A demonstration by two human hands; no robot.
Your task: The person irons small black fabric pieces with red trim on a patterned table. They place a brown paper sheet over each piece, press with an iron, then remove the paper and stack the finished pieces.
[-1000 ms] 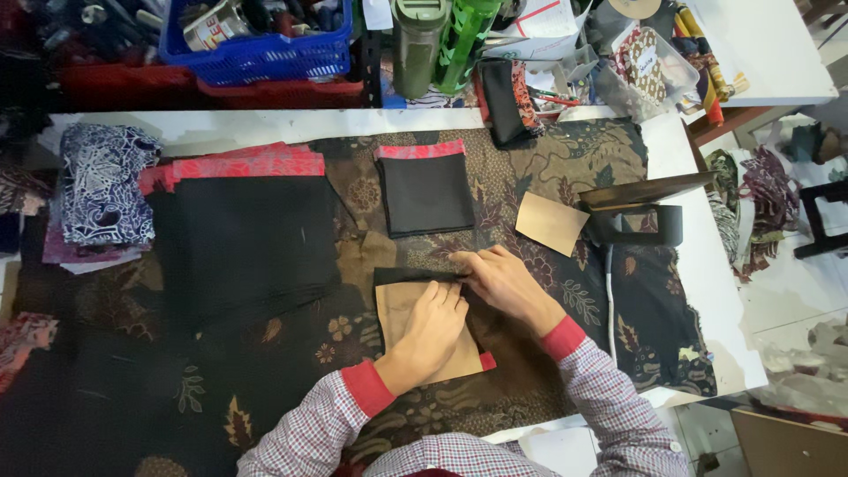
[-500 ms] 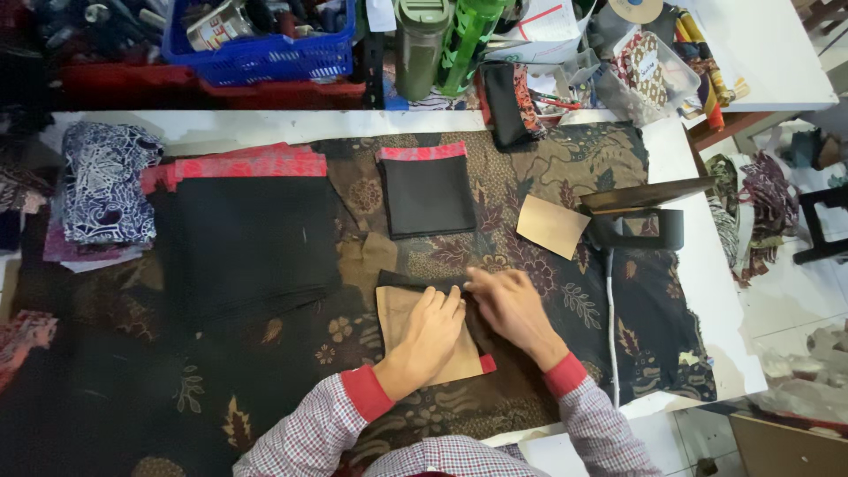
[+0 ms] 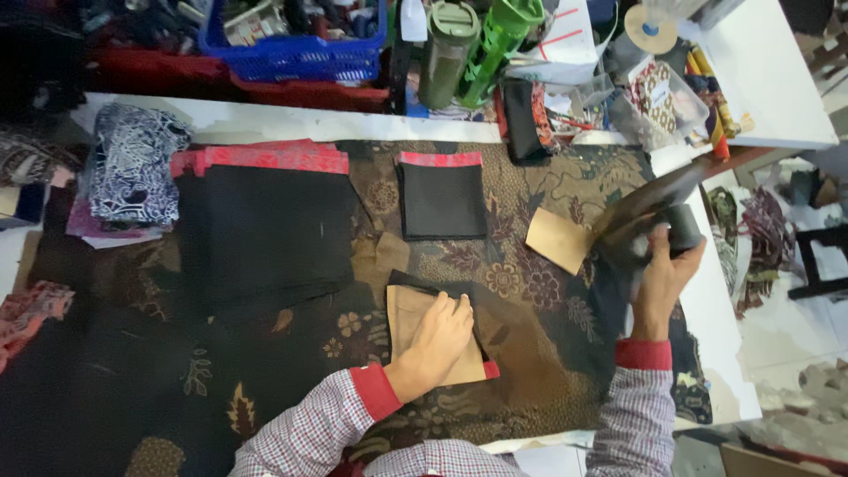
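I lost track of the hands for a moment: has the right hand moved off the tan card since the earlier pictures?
Yes. The right hand has left the tan card and gone right, past the loose tan piece, to a dark tool.

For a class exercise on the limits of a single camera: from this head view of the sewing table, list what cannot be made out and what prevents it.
- Dark tool in the right hand: motion-blurred, so its kind and the grip are unclear.
- Tan card under the left hand: its middle is covered by the palm.
- Blue basket: cut off by the top edge; contents too small to identify.
- Person's body: cut off by the bottom edge.
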